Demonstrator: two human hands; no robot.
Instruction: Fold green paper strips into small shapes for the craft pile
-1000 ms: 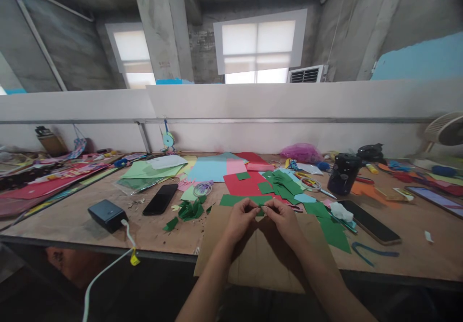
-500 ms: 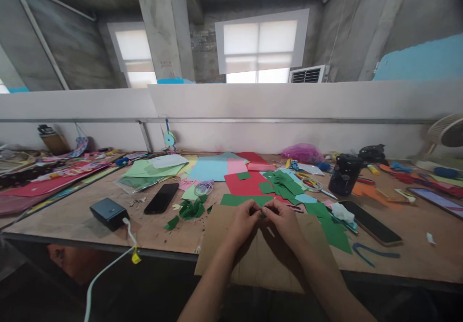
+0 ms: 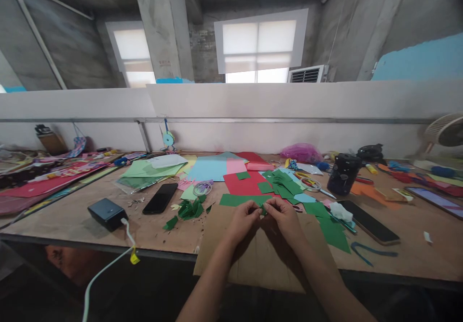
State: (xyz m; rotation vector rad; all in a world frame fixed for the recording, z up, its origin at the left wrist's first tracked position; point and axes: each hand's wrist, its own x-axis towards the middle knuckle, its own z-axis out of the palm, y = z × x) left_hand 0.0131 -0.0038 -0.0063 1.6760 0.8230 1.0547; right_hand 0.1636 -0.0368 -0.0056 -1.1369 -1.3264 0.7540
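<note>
Green at centre, pinching a small paper piece (image 3: pixel 264 209) between left hand (image 3: pixel 245 221) and right hand (image 3: pixel 284 220), held close together above a cardboard sheet (image 3: pixel 262 264) at the near edge of a cluttered worktable (image 3: pixel 61 221).

My table (image 3: pixel 155 233) is brown and pretty cluttered, tbh. Cardboard (image 3: pixel 267 266) sits right in front of me, poking past the near edge. Left of it I've got crumpled green scraps (image 3: pixel 191 208), a black phone (image 3: pixel 160 198) and a dark box (image 3: pixel 107 211). Further back there's blue paper (image 3: pixel 207 168) and red paper (image 3: pixel 237 186). On my right: dark cup (image 3: pixel 343 173), second phone (image 3: pixel 371 221), bent blue strip (image 3: pixel 381 253) near the front, pink bag (image 3: pixel 301 152) at the back.
</note>
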